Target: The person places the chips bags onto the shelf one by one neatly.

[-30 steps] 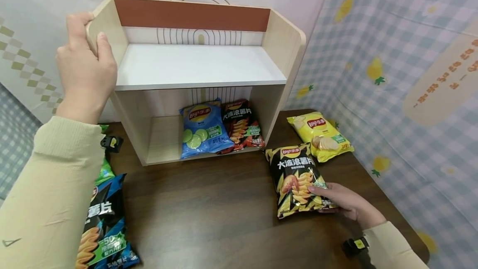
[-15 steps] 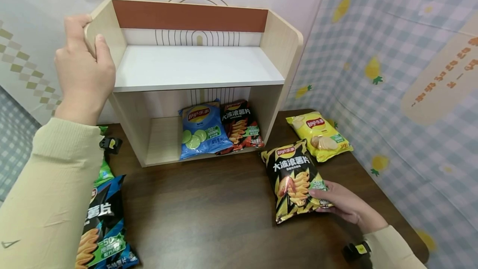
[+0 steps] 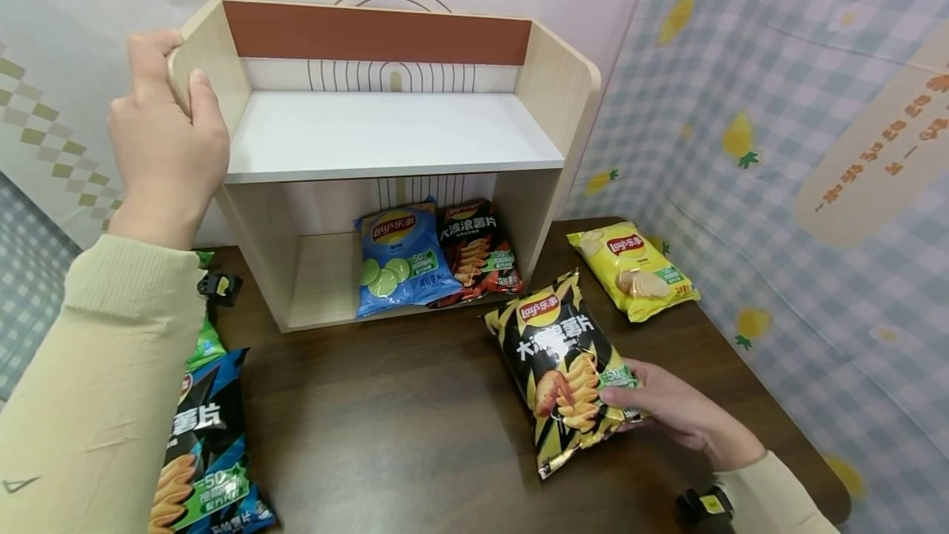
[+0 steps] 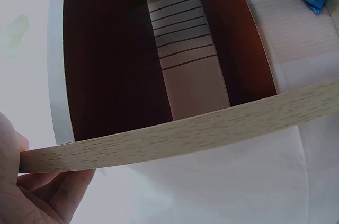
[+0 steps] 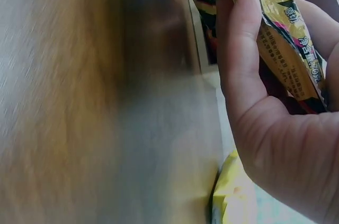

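Observation:
My left hand (image 3: pixel 169 126) grips the upper left side panel of a wooden shelf (image 3: pixel 393 167); in the left wrist view fingers wrap the panel's edge. At the right, my right hand (image 3: pixel 685 410) pinches a black and gold bag of chips (image 3: pixel 561 377) by its lower right side, thumb on the front. The bag is tilted, its top toward the shelf. In the lower compartment lean a blue bag of chips (image 3: pixel 404 258) and a black and red bag of chips (image 3: pixel 480 250), side by side toward the right.
A yellow bag of chips (image 3: pixel 633 270) lies on the dark table (image 3: pixel 385 419) right of the shelf. A black and blue bag of chips (image 3: pixel 211 452) and a green bag (image 3: pixel 208 344) lie at the left, partly hidden by my sleeve (image 3: pixel 111 377). A checked cloth (image 3: pixel 764 130) hangs at the right.
My right hand has shifted slightly left with the black and gold bag, which has turned so its top points more to the left. The left hand keeps its grip on the shelf.

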`<state>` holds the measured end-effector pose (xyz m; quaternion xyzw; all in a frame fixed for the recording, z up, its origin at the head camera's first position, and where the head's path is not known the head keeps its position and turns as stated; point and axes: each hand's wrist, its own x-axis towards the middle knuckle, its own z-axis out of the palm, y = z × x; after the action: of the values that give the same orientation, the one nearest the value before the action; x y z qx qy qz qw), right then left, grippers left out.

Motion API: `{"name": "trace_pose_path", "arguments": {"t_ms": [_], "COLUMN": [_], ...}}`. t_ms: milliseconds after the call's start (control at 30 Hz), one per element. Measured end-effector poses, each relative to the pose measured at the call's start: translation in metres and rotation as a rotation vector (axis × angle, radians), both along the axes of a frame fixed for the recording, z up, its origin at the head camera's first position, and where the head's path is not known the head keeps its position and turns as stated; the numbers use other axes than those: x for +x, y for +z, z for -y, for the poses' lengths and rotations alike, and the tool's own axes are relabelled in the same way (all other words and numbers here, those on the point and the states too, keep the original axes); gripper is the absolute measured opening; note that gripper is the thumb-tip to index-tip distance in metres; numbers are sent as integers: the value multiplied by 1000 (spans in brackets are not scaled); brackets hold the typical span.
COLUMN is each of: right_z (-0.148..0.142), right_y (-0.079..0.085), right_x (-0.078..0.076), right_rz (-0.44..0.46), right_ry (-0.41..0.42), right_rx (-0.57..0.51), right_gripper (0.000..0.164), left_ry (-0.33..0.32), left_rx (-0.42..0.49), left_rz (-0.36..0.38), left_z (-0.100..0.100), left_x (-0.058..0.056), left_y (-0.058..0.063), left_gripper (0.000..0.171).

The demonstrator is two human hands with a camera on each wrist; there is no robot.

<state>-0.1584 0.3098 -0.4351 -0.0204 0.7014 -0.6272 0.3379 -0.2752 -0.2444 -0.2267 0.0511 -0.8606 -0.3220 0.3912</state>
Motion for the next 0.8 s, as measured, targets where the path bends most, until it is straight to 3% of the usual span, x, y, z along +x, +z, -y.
{"name": "trace_pose_path", "arguments": {"t_ms": [300,800], "right_z": [42,136], "right_y": [0,-9], "right_x": [-2,-11], "right_rz": [-23,-103], "right_ry": [77,133], "right_rx": [-71,-82], "right_gripper": [49,58], "left_ry": [7,-3], "left_rx": [5,4], "left_rz": [16,23], "left_z": [1,-2], "left_x": [1,3], "left_y": [0,1], "left_gripper": [42,43]}}
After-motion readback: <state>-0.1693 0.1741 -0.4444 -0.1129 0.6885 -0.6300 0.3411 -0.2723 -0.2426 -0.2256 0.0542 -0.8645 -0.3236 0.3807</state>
